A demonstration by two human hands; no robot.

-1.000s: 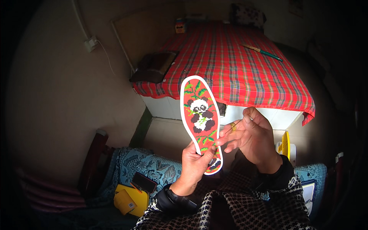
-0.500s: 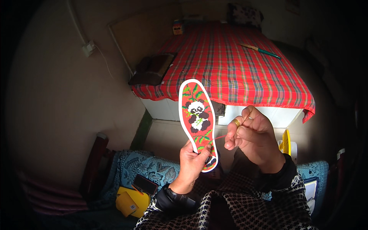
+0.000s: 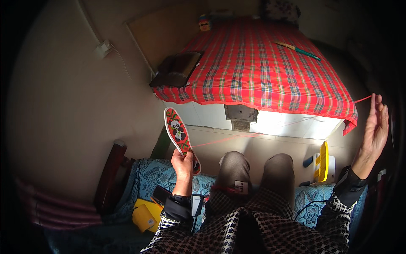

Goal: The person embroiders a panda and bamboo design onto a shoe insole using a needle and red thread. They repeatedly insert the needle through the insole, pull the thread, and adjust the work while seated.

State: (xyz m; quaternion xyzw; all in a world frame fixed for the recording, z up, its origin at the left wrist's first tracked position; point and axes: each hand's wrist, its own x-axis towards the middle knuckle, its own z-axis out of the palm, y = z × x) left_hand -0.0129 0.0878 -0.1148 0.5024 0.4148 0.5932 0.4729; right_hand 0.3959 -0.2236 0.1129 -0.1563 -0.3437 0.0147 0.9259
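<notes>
My left hand (image 3: 182,167) grips the heel end of an embroidered insole (image 3: 178,132), thumb on top and fingers behind it. The insole is red with a white edge, and a black-and-white panda and green leaves are stitched on it. From its side a thin red thread (image 3: 363,100) runs in a long line across to my right hand (image 3: 373,131), which is stretched far out to the right. The thread meets the fingertips, which are straight and close together. Whether a needle is between them cannot be made out.
Ahead stands a bed-like platform with a red plaid cloth (image 3: 253,72), bearing a green-handled tool (image 3: 302,52) and a dark folded item (image 3: 177,70). A yellow dustpan-like thing (image 3: 323,163) stands right of my knees. A yellow packet (image 3: 146,216) and dark phone (image 3: 160,194) lie at left.
My right hand has swung far out to the right, drawing the red thread long. My left hand with the insole has moved left and lower, and the insole is turned more sideways.
</notes>
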